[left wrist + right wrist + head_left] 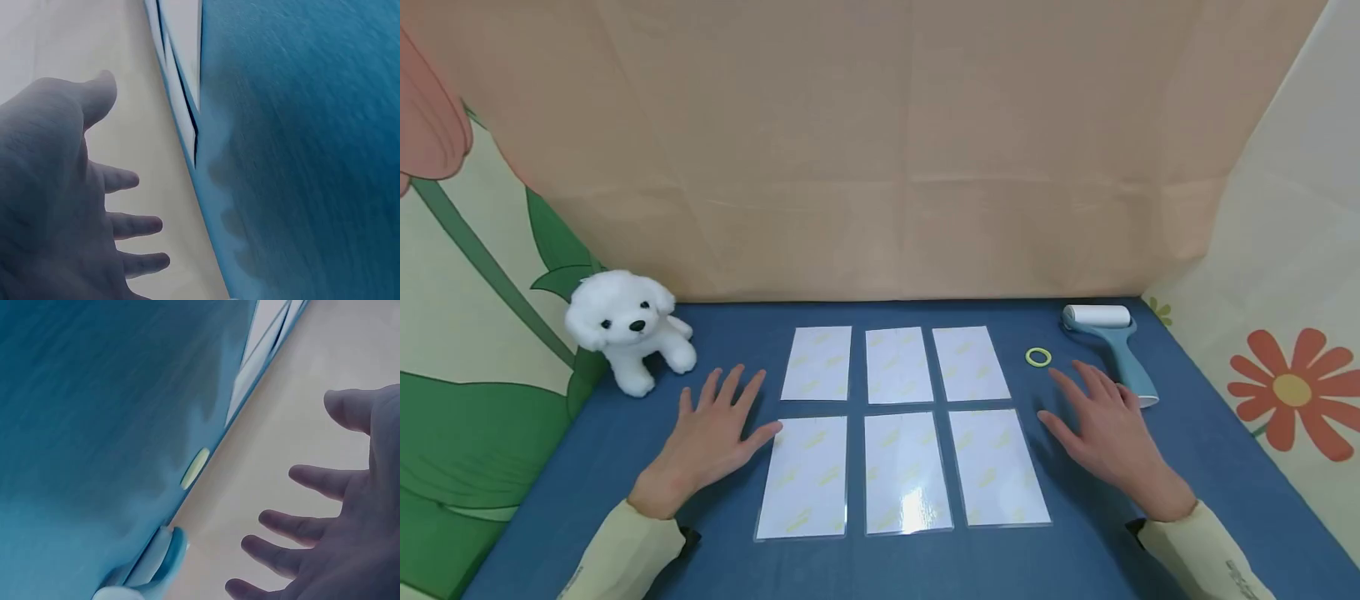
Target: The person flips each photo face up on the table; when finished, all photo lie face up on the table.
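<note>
My left hand [711, 446] hovers palm down over the blue table, fingers spread and holding nothing. Its thumb tip overlaps the corner of the front-left white card [805, 479] in the head view. To the right, my right hand [1108, 437] is likewise spread above the table with nothing in it. Just beyond its fingertips lies a small yellow-green ring [1038, 357], seen also as a pale ring [195, 468] in the right wrist view. A blue-handled lint roller [1116, 346] with a white roll lies beside that hand, its handle end partly behind the fingers.
Several clear-edged white cards with faint yellow marks form two rows, among them the glossy front-middle card [906, 475] and the back-right card [972, 364]. A white plush dog [628, 325] sits at the back left. Behind the blue table [910, 575] hangs a tan cloth [880, 167].
</note>
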Demonstrator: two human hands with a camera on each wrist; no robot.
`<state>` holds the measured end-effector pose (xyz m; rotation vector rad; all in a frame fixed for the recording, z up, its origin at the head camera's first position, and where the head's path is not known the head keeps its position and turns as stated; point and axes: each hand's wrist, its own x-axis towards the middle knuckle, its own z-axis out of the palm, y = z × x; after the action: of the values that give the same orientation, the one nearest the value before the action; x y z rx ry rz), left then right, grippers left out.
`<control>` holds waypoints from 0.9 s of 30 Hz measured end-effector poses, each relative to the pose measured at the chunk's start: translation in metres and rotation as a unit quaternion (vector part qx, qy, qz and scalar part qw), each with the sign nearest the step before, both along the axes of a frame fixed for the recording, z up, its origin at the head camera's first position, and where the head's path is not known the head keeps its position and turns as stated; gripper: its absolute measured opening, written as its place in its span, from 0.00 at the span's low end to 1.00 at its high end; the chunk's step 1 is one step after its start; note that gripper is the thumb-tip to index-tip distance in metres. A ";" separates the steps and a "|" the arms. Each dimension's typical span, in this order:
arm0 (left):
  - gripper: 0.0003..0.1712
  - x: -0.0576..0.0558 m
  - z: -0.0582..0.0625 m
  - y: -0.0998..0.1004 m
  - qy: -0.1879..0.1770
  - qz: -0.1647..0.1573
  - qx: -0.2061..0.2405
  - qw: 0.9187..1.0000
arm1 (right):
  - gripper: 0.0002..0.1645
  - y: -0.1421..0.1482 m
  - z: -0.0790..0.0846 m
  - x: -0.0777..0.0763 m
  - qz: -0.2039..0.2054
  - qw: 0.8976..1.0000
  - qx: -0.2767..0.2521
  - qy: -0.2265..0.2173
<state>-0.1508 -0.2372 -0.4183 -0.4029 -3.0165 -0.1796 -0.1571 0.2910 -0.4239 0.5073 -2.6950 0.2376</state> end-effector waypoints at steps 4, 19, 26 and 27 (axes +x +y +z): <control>0.50 -0.002 -0.001 0.004 0.014 -0.011 -0.003 1.000 | 0.37 -0.010 0.001 -0.002 0.005 1.000 -0.002 -0.005; 0.37 -0.014 -0.004 0.016 0.039 -0.032 0.047 0.998 | 0.36 -0.066 0.009 -0.020 0.050 0.997 -0.012 -0.057; 0.36 -0.022 -0.004 0.022 0.045 -0.032 0.051 0.997 | 0.33 -0.091 0.009 -0.031 0.088 0.995 -0.004 -0.043; 0.36 -0.023 -0.004 0.023 0.046 -0.033 0.051 0.997 | 0.33 -0.095 0.008 -0.033 0.094 0.995 -0.003 -0.041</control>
<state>-0.1737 -0.2141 -0.4222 -0.4878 -2.8903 -0.3108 -0.1896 0.1963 -0.4163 0.7670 -2.7243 0.3257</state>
